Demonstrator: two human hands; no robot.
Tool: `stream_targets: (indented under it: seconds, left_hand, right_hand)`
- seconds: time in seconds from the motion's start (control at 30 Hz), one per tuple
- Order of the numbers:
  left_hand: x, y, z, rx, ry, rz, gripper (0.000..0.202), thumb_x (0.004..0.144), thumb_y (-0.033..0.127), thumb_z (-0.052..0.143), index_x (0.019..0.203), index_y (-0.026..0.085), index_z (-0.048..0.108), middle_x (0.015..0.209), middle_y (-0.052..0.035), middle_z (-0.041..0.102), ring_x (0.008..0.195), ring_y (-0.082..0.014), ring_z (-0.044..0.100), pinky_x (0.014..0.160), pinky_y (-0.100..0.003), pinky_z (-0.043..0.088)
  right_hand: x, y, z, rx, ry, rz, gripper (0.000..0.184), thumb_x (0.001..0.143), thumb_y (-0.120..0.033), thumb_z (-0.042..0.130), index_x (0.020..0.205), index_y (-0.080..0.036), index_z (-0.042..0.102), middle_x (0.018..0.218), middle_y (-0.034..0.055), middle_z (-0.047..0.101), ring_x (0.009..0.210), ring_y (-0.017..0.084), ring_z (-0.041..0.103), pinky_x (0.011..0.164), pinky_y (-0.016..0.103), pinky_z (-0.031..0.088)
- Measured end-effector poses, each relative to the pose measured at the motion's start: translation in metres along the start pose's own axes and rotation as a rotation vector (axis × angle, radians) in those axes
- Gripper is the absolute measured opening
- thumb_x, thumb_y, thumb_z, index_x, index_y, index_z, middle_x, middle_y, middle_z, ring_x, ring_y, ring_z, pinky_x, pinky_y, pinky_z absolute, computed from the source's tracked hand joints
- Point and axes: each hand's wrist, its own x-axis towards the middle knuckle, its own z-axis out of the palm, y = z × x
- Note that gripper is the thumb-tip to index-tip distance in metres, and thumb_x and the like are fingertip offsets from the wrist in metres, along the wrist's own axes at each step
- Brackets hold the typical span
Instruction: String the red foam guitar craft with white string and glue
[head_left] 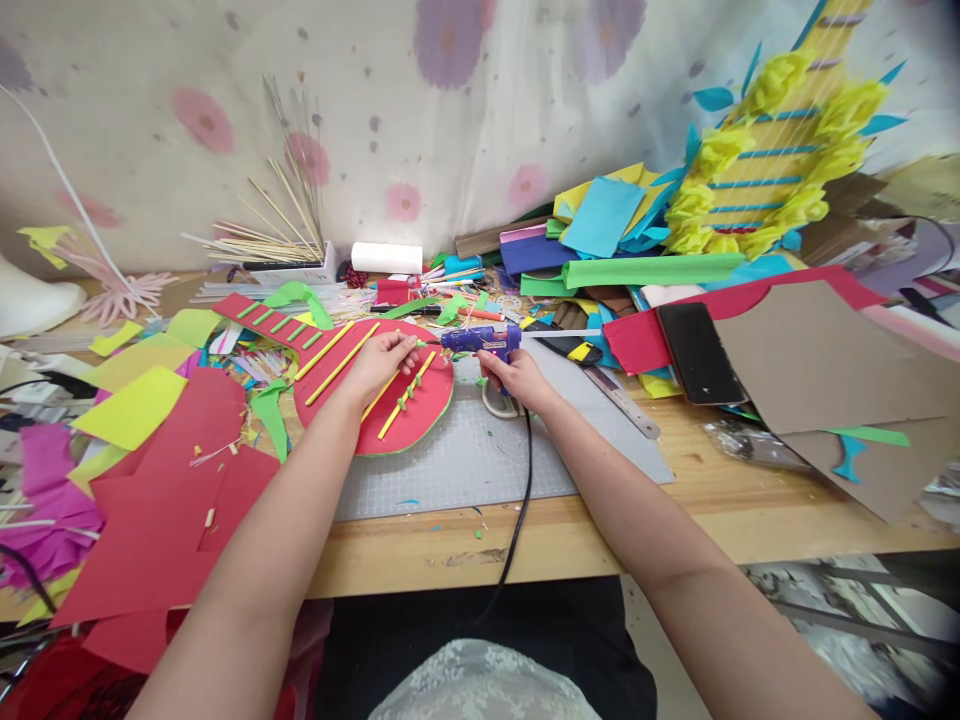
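Note:
A red paper guitar shape (352, 385) with yellow sticks glued along it lies on a grey cutting mat (480, 460). My left hand (384, 360) rests on the guitar's round body, its fingers pinched on a small green piece by the glue gun's tip. My right hand (516, 378) grips the handle of a blue hot glue gun (480, 341), whose nozzle points left toward the left fingers. The gun's black cord (519, 510) runs down over the table's front edge.
Red, yellow and magenta paper sheets (157, 470) cover the left of the wooden table. Rolls and scraps of coloured paper (615, 250) pile at the back. A black phone (699, 352), a metal ruler (622, 402) and brown cardboard (825, 380) lie to the right. Bamboo sticks (277, 235) stand behind.

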Motion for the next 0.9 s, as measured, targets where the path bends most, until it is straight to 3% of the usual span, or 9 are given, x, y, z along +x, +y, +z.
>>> stream_targets:
  seconds: [0.9]
  left_hand:
    - [0.0023, -0.0043, -0.0021, 0.003, -0.011, 0.011, 0.029, 0.074, 0.042, 0.065, 0.066, 0.015, 0.056, 0.059, 0.0008, 0.058, 0.049, -0.0065, 0.049, 0.050, -0.020, 0.039]
  right_hand:
    - [-0.0015, 0.0001, -0.0009, -0.025, 0.005, 0.021, 0.051, 0.067, -0.069, 0.055, 0.057, -0.019, 0.050, 0.043, -0.0032, 0.044, 0.041, 0.008, 0.038, 0.044, 0.024, 0.030]
